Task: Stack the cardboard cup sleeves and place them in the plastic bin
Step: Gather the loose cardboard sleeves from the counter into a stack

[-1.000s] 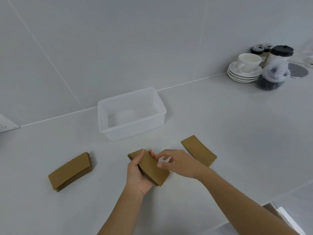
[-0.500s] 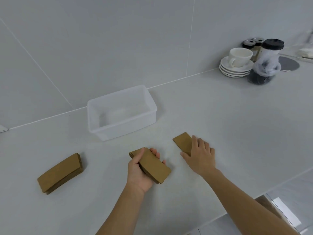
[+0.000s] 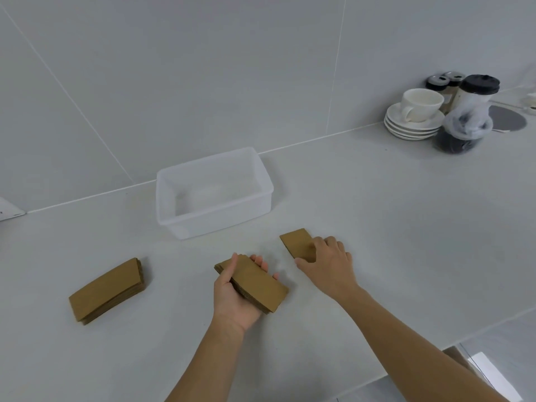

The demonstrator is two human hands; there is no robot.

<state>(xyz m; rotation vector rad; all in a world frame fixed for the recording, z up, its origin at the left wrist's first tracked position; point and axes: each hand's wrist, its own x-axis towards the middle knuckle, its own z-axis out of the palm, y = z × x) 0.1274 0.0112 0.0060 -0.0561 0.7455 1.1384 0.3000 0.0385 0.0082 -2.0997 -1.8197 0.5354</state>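
While both arms reach over the counter [image 3: 377, 227], the scene reads so:
Left hand [image 3: 235, 297]: palm up, thumb over the top, fingers curled under, clasping a stack [image 3: 255, 285] of brown sleeves just above the counter, stack angled from upper left to lower right
Right hand [image 3: 327, 262]: palm down, fingers spread narrow and laid on the near end of a flat sleeve [image 3: 298, 242]; whether it grips or only presses cannot be told
Flat sleeve: lying on the counter, just right of the held stack, far end poking out past the fingertips
Second pile [image 3: 107, 291]: more sleeves stacked on the counter, well off to the left, untouched by either hand
Bin [image 3: 214, 210]: clear plastic, open top, nothing inside, standing by the wall behind the hands
Far right corner: white cup [image 3: 420, 105] on stacked saucers [image 3: 412, 129], beside a dark-lidded jar [image 3: 470, 111]
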